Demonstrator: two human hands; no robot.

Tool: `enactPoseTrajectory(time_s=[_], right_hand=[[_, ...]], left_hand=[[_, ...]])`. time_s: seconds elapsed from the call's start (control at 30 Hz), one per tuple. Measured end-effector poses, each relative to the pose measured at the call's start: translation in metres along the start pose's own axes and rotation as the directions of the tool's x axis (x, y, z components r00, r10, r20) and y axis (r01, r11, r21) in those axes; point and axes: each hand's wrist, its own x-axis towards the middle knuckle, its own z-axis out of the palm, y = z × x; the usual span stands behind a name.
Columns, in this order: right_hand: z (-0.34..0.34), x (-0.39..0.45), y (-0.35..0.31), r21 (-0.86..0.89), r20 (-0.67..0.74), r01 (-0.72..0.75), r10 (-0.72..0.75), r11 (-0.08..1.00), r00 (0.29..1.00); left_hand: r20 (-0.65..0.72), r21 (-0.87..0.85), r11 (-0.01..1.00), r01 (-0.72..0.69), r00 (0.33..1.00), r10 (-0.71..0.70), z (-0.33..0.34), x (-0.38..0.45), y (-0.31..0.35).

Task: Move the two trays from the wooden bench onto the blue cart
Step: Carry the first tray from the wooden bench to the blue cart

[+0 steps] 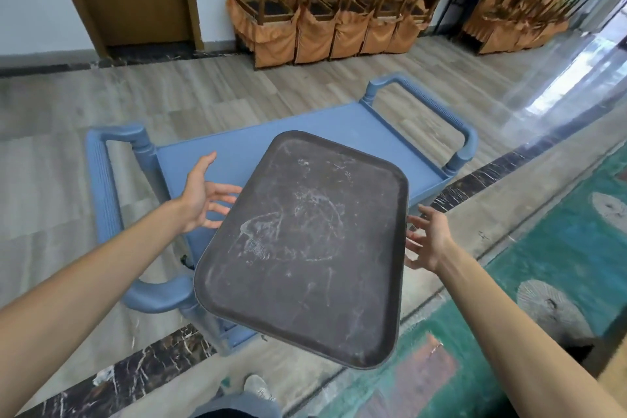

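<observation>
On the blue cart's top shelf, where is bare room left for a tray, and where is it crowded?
The blue cart shows bare shelf from the left handle posts across the far edge to the right handle. The near right part is hidden behind the dark tray, with the left hand and right hand open at its sides; whether it rests there is unclear.

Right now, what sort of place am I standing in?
Probably a banquet hall or restaurant function room. Chairs in orange covers are stacked upside down along the wall, a blue service cart stands on the wood-look floor, and a patterned green carpet lies on the right. A dark serving tray sits between open hands.
</observation>
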Motion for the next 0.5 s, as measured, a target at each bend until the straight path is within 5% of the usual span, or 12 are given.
enactPoseTrajectory(time_s=[0.5], right_hand=[[0.169,0.075,-0.072,-0.249,0.239,0.080,-0.019,0.965,0.971]], left_hand=[[-0.321,-0.123,0.992,0.039,0.944,-0.077,-0.094,0.023,0.023]])
